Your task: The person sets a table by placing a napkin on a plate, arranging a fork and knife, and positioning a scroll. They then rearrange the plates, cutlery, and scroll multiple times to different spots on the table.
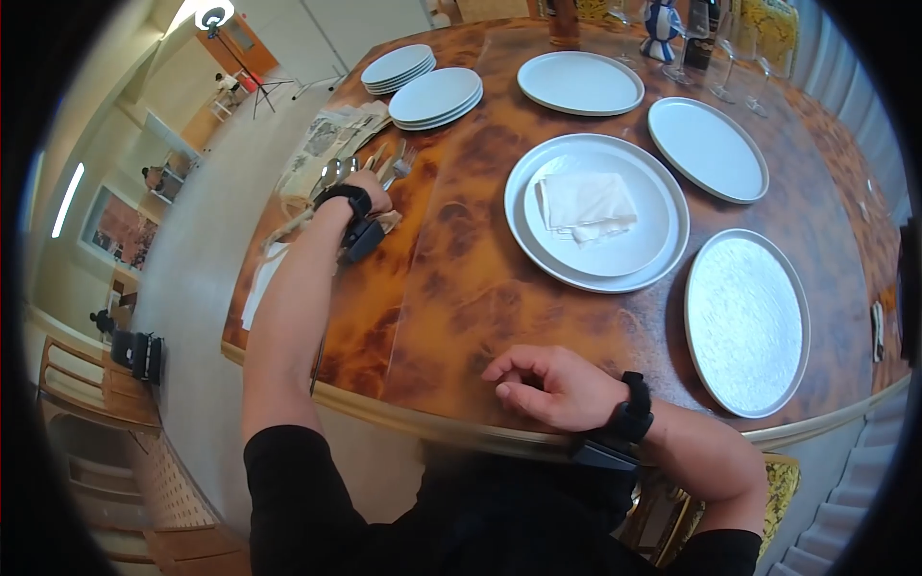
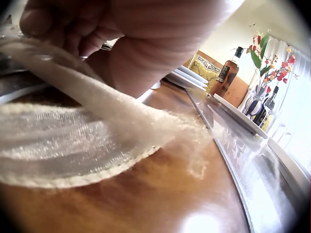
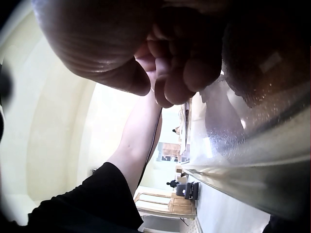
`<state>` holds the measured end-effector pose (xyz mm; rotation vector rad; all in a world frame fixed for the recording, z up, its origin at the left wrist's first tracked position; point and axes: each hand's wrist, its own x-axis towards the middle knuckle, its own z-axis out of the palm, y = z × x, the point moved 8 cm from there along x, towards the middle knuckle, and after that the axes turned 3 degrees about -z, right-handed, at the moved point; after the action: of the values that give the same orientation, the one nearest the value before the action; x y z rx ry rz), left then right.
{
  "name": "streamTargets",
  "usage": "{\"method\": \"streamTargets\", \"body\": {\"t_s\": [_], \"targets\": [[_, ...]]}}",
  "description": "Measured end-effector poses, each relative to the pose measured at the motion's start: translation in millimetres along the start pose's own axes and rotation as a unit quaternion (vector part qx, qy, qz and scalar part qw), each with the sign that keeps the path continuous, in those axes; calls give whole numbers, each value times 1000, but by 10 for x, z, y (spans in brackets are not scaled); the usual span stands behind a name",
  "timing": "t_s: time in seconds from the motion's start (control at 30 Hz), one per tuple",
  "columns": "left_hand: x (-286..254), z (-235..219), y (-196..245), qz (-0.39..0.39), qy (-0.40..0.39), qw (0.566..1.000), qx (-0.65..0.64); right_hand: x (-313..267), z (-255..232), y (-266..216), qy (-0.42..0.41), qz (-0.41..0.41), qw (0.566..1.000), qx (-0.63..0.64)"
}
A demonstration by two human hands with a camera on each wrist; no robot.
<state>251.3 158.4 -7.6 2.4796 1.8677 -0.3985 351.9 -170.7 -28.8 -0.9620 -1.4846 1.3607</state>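
Note:
At the table's left side my left hand (image 1: pixel 370 190) reaches down among the cutlery, its fingers bent. Spoons (image 1: pixel 333 172) lie beside it, and a fork (image 1: pixel 398 165) lies just past the fingers. In the left wrist view a sheer cream ribbon (image 2: pixel 73 141) with a frayed end lies under the hand (image 2: pixel 141 43). I cannot tell whether the fingers grip a piece of cutlery, as the hand hides them. My right hand (image 1: pixel 562 386) rests at the near table edge, fingers loosely curled, holding nothing. Nearest to it is a large plate with a smaller plate (image 1: pixel 538 230) and a folded white napkin (image 1: pixel 586 204).
Two stacks of white plates (image 1: pixel 437 99) stand beyond the cutlery, near a folded newspaper (image 1: pixel 336 139). Single plates (image 1: pixel 747 322) lie along the right. Wine glasses (image 1: pixel 727 58), a bottle (image 1: pixel 564 24) and a blue-and-white vase (image 1: pixel 660 31) stand at the back.

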Motion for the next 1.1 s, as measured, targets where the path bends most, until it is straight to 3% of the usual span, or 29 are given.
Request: {"method": "streamTargets", "body": {"t_s": [0.13, 0.2, 0.23, 0.27, 0.33, 0.4, 0.43, 0.47, 0.57, 0.67, 0.8, 0.9, 0.93, 0.97, 1.03, 1.1], "targets": [[81, 30, -74, 13, 28, 1000, -6, 4, 6, 6, -6, -1, 1000, -20], [130, 67, -133, 10, -20, 999, -31, -5, -3, 1, -12, -7, 999, -42], [64, -16, -73, 32, 17, 999, -6, -4, -15, -19, -13, -8, 998, -57], [18, -33, -56, 19, -5, 1000, -5, -10, -22, -32, -13, -3, 998, -57], [82, -35, -103, 61, 19, 998, -18, -10, -18, -47, -21, 3, 998, -58], [127, -4, -61, 129, -27, 991, 33, -7, -23, -32, -15, -5, 998, -56], [218, 1, -163, 140, -3, 988, -65, -7, -20, -29, -14, -11, 998, -54], [326, 73, -289, 133, -29, 976, -168, -8, -24, -38, -8, -15, 999, -51], [332, 47, -419, 92, -89, 893, -431, -5, -32, -69, 4, -23, 999, -42], [221, -221, -351, 157, -73, 749, -640, 0, -30, -70, 4, -17, 999, -34], [-167, -591, -75, 222, -74, 696, -679, 5, -23, -46, 6, -16, 999, -32], [-475, -456, 310, 211, -168, 756, -597, 4, -14, -53, -5, 17, 1000, -25], [-509, -299, 454, 227, -217, 740, -595, 1, -8, -47, -11, 35, 999, -21], [-620, -180, 561, 188, -246, 752, -582, 2, -5, -45, -11, 37, 999, -16], [-553, 97, 758, 235, -278, 778, -512, 0, 7, -30, -10, 40, 999, -8], [-505, 305, 860, 212, -289, 795, -489, 7, 15, 21, -8, 21, 1000, 1]]}}
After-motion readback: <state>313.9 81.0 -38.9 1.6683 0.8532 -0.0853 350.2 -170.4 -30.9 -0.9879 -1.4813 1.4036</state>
